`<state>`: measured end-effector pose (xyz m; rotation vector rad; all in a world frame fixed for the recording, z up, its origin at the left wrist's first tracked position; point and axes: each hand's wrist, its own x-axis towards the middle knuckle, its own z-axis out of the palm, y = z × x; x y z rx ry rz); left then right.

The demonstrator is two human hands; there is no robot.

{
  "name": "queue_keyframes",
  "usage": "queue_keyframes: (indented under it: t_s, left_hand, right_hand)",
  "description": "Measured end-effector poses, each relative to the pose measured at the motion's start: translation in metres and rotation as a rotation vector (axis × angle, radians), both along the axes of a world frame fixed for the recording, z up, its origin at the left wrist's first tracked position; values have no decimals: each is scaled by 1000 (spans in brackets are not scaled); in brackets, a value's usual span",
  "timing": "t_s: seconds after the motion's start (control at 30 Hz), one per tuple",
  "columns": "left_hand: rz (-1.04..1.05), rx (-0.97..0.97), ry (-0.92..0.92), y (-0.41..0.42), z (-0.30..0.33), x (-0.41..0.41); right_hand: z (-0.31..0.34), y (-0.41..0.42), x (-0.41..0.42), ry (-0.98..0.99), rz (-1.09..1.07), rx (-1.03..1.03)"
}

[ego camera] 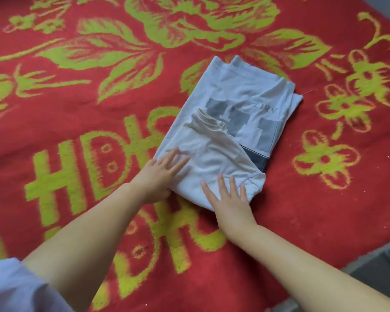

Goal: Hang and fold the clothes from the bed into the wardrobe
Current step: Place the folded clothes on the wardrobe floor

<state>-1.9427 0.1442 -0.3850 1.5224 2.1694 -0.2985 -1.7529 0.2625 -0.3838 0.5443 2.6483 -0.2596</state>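
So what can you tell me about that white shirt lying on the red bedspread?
The white T-shirt looks like thin, soft knit cloth, folded into a rough rectangle lying flat and slanted on the red and green bedspread. A grey blocky print with mirrored lettering shows through it, and a dark panel peeks out at its right edge. The ribbed collar lies folded over near the middle. The left hand and right hand press flat on its near end, fingers straight.

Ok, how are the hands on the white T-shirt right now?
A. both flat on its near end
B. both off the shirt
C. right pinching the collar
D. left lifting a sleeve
A: the left hand and right hand both lie with straight fingers on the near end of the folded white T-shirt.
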Motion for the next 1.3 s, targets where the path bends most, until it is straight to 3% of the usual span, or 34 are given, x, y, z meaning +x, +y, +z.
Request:
queue_keyframes:
  t_s: [0.13, 0.2, 0.23, 0.37, 0.53, 0.6, 0.67, 0.73, 0.83, 0.93, 1.07, 1.17, 1.23, 1.3]
  left_hand:
    - [615, 245, -430, 10, 10, -12]
    - [865, 275, -438, 19, 8, -19]
    - [889, 213, -375, 21, 6, -20]
    - [796, 79, -299, 13, -8, -15]
    - [827, 240, -244, -19, -10, -8]
    - [785, 282, -183, -31, -10, -1]
    - [661, 394, -92, -37, -8, 5]
    - [345, 485, -10, -39, -11, 8]
    - [-223, 268, 11, -36, -20, 12]
    - [-165, 26, 4, -25, -17, 20]
    - [-132, 57, 73, -23, -3, 13]
    - [-208, -107, 32, -26, 19, 11]
    - [-267, -299, -92, -25, 38, 17]
    - [-225, -494, -256, -16, 62, 18]
  right_hand:
    - [18, 10, 7, -73, 169, -1]
    - [13, 12, 8, -47, 220, 90]
    - [8, 13, 12, -38, 242, 146]
    - [1, 10, 17, -72, 266, 214]
    - [-3, 5, 22, 22, 290, 254]
    - [-2, 1, 23, -33, 303, 253]
    - [-1, -4, 22, -67, 280, 242]
    - [1, -7, 20, -119, 163, 211]
    - [1, -7, 19, -73, -7, 167]
    - [4, -9, 18, -145, -46, 104]
    - [20, -6, 13, -250, -25, 35]
    - [34, -7, 15, -391, 34, -55]
    - [48, -9, 15, -516, 54, -227]
    - [69, 3, 14, -613, 28, -552]
